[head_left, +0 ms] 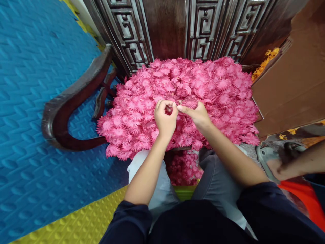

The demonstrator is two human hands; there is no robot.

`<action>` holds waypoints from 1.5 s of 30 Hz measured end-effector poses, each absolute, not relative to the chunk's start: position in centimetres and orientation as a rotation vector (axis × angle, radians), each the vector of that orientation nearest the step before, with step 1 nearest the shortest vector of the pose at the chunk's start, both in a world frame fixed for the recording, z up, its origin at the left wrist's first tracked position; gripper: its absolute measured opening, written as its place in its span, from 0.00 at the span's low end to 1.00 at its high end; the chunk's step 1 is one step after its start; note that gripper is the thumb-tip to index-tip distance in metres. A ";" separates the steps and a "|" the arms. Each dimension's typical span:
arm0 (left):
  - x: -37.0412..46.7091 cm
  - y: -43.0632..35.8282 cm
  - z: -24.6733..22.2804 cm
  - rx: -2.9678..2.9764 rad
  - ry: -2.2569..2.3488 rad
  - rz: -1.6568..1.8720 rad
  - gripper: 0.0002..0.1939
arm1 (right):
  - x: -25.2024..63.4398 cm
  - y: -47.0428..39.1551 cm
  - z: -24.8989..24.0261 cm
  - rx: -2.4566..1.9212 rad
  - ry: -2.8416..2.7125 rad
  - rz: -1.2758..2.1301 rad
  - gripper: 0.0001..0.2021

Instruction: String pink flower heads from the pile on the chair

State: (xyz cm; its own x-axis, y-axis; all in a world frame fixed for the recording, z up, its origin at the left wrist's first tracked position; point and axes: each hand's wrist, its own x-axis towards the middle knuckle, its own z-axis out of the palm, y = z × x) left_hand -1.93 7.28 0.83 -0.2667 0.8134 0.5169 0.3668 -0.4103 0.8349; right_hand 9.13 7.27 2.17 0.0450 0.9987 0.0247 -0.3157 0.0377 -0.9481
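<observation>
A large heap of pink artificial flowers (pixel 142 112) spreads in front of me. Over its middle, my left hand (pixel 166 118) is closed in a pinch, thumb tip against the forefinger, with dark pink petals showing just beyond the fingertips. Close beside it, my right hand (pixel 199 115) is closed around a darker pink artificial flower (pixel 190 102), its thumb reaching toward the left fingertips. The two hands nearly touch. What exactly lies between the fingertips is too small to make out.
Behind the heap stands a carved dark wood panel (pixel 167 30). A curved wooden armrest (pixel 76 98) is at left over blue matting (pixel 22 101). At right are a cardboard box (pixel 291 91), orange flowers (pixel 265 64) and another person's foot (pixel 276 167). More pink flowers (pixel 185 167) lie below, between my knees.
</observation>
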 end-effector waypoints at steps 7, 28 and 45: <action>-1.8 7.2 0.9 1.540 1.350 1.688 0.07 | 9.1 6.9 2.7 -1.061 -0.970 1.163 0.16; -2.6 7.4 1.2 1.424 1.413 2.105 0.12 | 9.0 7.6 4.0 -1.244 -1.362 0.676 0.06; -2.1 7.5 0.0 1.726 1.543 1.670 0.06 | 8.5 6.5 2.8 -1.146 -1.194 0.961 0.17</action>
State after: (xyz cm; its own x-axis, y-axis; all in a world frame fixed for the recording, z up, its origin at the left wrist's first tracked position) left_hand -2.12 7.52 0.03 -0.2429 0.8056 0.5403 0.4749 -0.3869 0.7904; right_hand 8.55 6.46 2.76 0.1430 0.9721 0.1858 0.0269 0.1839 -0.9826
